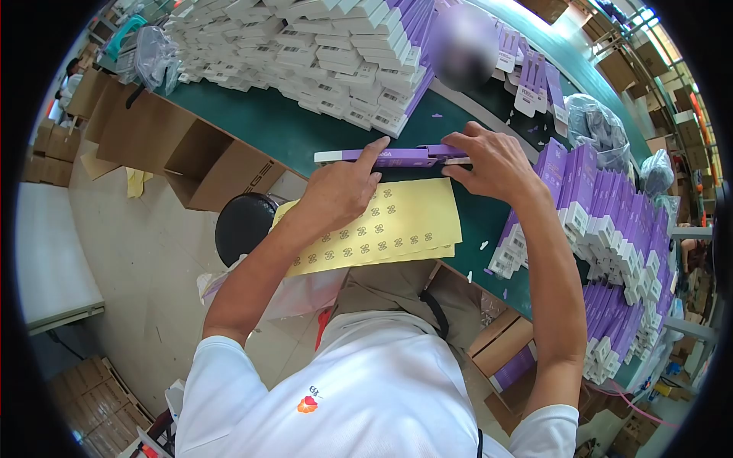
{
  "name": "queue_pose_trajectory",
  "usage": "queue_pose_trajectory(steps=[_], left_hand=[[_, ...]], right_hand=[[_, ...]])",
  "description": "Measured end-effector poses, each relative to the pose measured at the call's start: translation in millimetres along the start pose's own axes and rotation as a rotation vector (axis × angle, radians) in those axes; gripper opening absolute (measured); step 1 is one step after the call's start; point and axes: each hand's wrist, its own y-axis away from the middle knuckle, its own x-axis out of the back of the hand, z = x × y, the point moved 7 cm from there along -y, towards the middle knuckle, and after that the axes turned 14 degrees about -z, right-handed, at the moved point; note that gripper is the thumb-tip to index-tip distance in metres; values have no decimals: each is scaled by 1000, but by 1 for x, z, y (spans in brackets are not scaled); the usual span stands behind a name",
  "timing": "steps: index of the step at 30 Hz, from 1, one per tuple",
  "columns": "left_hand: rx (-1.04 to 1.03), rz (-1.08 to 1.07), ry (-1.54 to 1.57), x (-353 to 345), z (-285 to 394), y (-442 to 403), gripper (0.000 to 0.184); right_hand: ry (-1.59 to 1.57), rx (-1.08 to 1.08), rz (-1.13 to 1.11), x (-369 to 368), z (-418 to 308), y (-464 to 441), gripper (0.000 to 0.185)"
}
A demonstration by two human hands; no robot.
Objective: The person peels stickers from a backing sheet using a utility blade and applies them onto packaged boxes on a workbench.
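A long, slim purple-and-white carton (401,158) lies on the green tabletop, its right end apparently with the flap raised. My left hand (343,187) grips the carton's near side, index finger stretched along it and thumb below. At the right end, my right hand (489,160) pinches the carton by the flap between thumb and fingers. Yellow sticker sheets (416,206) with rows of small dark printed marks lie just in front of the carton, partly under my left forearm.
Stacked white-and-purple cartons (336,69) rise behind my hands; more purple cartons (611,214) stand at the right. Flat purple-white pieces (534,88) and plastic bags (595,126) lie at back right. An open cardboard box (217,164) and black stool (244,221) are at left.
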Motion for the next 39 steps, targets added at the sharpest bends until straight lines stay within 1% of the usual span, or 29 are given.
queue_pose_trajectory(steps=[5,8,11,14,18,21,23,24,26,29,33,36,39], left_hand=[[-3,32,12,-2,-3,-1,65],[14,33,-1,2,-6,-2,63],[13,39,-2,6,-9,-1,62],[16,47,9,7,-9,-1,60],[53,71,-14,4,-14,-4,60],[26,57,-4,7,-12,-2,61],[49,26,14,12,-9,0,61],[60,9,23,13,-7,2,61],[-1,59,78,8,-13,-3,60],[-70,84,164,7,-8,-6,59],[-118,90,332,10,-4,-2,59],[-135,141,329,10,-4,-3,57],[-136,102,377,7,-8,-12,58]], right_hand=[[-48,11,60,-12,-11,-9,50],[-11,-5,83,-17,-8,-11,46],[-87,62,139,-13,-7,-7,45],[-117,140,136,-11,-6,-7,48],[-124,125,134,-13,-11,-8,49],[-93,97,150,-11,-12,-7,48],[-92,88,160,-7,-3,-1,46],[-154,106,152,-8,-1,-1,46],[-271,136,141,-6,4,-1,45],[-296,179,124,-10,-9,-6,45],[-305,160,125,-17,-13,-12,43],[-239,179,199,-11,-19,-8,48],[-154,156,173,-15,-18,-15,41]])
